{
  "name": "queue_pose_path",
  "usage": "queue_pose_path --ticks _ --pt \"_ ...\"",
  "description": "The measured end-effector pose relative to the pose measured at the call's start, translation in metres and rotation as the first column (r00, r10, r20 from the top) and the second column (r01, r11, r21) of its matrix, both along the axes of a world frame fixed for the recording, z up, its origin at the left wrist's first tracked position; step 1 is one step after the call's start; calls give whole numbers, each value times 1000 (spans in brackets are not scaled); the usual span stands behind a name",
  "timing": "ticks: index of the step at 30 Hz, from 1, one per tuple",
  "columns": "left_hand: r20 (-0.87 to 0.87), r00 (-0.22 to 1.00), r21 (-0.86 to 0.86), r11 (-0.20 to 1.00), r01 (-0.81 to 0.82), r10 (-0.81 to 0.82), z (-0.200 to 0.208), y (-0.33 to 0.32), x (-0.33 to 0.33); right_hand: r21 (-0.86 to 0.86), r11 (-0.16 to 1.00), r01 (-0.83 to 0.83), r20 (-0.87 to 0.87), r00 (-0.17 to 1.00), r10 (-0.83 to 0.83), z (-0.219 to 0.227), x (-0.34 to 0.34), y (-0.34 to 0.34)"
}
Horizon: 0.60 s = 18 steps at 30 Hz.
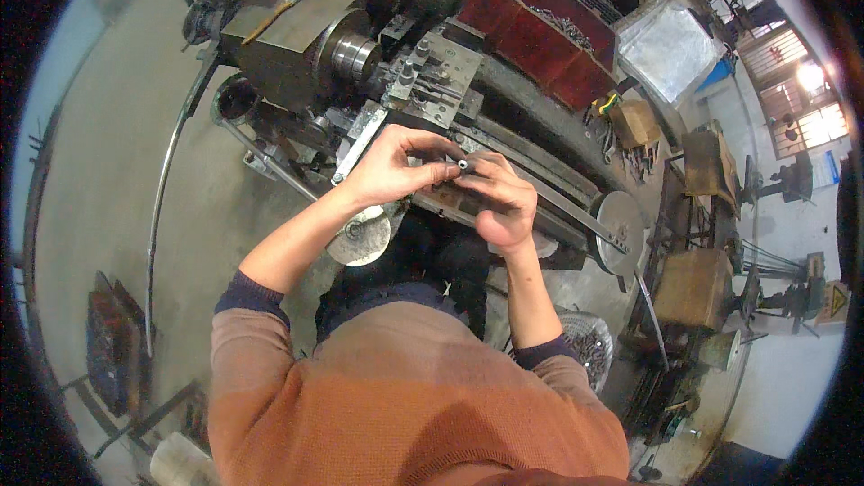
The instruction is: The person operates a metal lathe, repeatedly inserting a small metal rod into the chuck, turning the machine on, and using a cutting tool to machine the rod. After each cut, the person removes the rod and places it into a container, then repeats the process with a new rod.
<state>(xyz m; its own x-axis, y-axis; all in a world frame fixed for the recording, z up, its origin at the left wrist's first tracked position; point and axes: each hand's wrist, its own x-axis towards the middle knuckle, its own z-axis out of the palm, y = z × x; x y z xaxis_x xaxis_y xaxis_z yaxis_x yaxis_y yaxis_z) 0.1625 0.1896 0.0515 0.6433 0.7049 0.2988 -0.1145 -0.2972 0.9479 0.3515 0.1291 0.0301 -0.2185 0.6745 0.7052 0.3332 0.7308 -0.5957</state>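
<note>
My two hands meet in front of the lathe's tool slide [436, 81], around a small round metal part [463, 165] with a hole in its end. My left hand [405, 165] pinches it from the left between thumb and fingers. From the right, my right hand [499, 193] closes its fingers on the same part. Most of the part is hidden by my fingers, so its length cannot be told. The lathe's bare metal spindle nose [354, 56] is beyond my left hand, to the left.
A dark red tray [513, 22] with small metal pieces stands behind the lathe. A grey disc [621, 229] is at the right, near a basket of metal parts [589, 342]. A round plate [362, 241] sits below my left wrist. Long bars [160, 234] reach out left.
</note>
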Motion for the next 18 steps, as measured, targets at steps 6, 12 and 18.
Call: queue_pose_path --ticks 6,12,18 --pt "-12 1000 19 1000 -6 7 -3 2 6 104 988 110 101 988 -120 6 -1 -3" --pt "10 999 81 995 -53 52 -9 2 9 153 974 169 120 975 -188 4 -2 -6" --pt "-28 997 65 996 -64 66 -10 6 5 118 970 212 202 952 -232 10 5 -7"
